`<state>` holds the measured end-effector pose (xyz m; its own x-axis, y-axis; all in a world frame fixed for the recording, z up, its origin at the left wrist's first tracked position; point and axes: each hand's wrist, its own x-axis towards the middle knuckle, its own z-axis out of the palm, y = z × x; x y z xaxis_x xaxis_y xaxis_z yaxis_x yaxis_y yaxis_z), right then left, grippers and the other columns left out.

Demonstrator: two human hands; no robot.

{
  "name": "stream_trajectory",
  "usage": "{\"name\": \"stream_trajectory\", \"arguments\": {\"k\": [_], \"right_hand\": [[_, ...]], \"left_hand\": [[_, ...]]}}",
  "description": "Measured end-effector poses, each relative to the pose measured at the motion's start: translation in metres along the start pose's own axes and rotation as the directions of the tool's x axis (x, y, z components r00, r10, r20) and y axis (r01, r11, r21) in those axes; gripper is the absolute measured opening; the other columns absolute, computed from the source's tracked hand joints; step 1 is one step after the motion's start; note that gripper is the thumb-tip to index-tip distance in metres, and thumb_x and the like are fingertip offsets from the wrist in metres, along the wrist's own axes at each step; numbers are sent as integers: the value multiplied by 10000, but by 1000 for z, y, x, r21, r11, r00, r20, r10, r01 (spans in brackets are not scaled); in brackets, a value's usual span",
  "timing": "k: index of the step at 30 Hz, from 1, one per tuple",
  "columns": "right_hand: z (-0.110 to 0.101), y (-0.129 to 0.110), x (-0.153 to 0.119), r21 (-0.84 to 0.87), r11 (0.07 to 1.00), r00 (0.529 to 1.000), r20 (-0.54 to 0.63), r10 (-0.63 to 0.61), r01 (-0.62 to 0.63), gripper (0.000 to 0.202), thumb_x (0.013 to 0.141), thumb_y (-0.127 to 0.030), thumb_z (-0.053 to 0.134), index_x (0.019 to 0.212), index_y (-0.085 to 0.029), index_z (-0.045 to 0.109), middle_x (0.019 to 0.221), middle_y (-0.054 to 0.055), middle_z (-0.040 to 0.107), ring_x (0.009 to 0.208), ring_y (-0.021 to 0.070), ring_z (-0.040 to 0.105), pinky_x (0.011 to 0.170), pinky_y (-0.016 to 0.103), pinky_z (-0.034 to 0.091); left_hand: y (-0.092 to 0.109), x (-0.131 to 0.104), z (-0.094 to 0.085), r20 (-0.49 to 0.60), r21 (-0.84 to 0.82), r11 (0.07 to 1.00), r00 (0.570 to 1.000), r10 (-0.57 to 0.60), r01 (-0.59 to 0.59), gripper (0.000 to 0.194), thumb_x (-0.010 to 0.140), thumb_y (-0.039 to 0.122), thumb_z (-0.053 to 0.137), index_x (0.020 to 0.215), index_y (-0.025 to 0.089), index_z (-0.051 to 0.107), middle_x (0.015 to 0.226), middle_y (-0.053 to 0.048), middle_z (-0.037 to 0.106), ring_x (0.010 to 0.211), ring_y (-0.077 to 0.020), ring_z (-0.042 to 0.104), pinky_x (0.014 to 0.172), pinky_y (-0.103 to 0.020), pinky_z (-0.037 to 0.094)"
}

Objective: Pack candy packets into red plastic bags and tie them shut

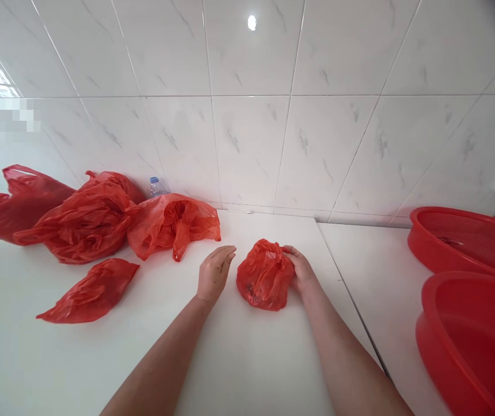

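A small red plastic bag [265, 277], crumpled and with something dark showing through its lower left, rests on the white table [247, 358] in front of me. My right hand [300, 270] grips the bag's right side near the top, its fingers partly hidden behind the plastic. To the left of the bag, a short gap away, my left hand [216, 271] is held with fingers stretched toward it and loosely bent. Nothing shows in that hand. What the bag contains cannot be made out.
Left of my hands lie a flat red bag [93, 292], a knotted red bag [173, 222] and fuller red bags [89, 222]. A blue-capped bottle [155, 186] stands behind them. Red plastic baskets [442, 323] sit at the right, past a table seam. A tiled wall [251, 150] closes the back.
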<state>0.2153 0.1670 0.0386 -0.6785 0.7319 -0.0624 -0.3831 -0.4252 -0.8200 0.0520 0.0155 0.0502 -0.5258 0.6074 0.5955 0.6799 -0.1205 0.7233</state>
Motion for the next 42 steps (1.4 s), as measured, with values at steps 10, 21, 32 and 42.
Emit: {"name": "stream_trajectory", "arguments": {"k": [10, 21, 32, 42], "right_hand": [[10, 1, -7, -65, 995, 984, 152, 89, -80, 206, 648, -258, 751, 755, -196, 586, 716, -13, 636, 623, 122, 561, 613, 266, 437], [1, 2, 2, -165, 986, 997, 68, 45, -33, 325, 585, -349, 802, 665, -198, 525, 625, -34, 603, 553, 113, 533, 515, 240, 429], [-22, -4, 11, -128, 982, 972, -172, -158, 137, 369, 553, -359, 848, 641, -197, 529, 609, -43, 595, 541, 80, 548, 493, 202, 489], [-17, -7, 2, 45, 998, 998, 31, -53, 52, 250, 706, -388, 752, 883, -237, 660, 823, -26, 660, 717, 92, 598, 621, 195, 511]], "left_hand": [[18, 3, 36, 102, 77, 995, 992, -76, 69, 192, 766, 210, 606, 951, 264, 596, 926, -5, 611, 757, -155, 561, 691, -289, 446], [8, 3, 36, 67, -25, 981, 979, -191, 193, 66, 816, 243, 497, 757, 221, 518, 770, 20, 576, 708, -135, 527, 672, -273, 426], [5, -11, -48, -166, -198, 898, 890, -425, 392, 208, 791, 400, 588, 771, 204, 519, 720, 23, 548, 708, -141, 568, 616, -255, 475], [3, -28, -22, 164, -145, 874, 883, -440, 463, 750, 717, 474, 682, 1356, 227, 374, 1446, -138, 369, 1335, -305, 338, 1054, -448, 325]]}}
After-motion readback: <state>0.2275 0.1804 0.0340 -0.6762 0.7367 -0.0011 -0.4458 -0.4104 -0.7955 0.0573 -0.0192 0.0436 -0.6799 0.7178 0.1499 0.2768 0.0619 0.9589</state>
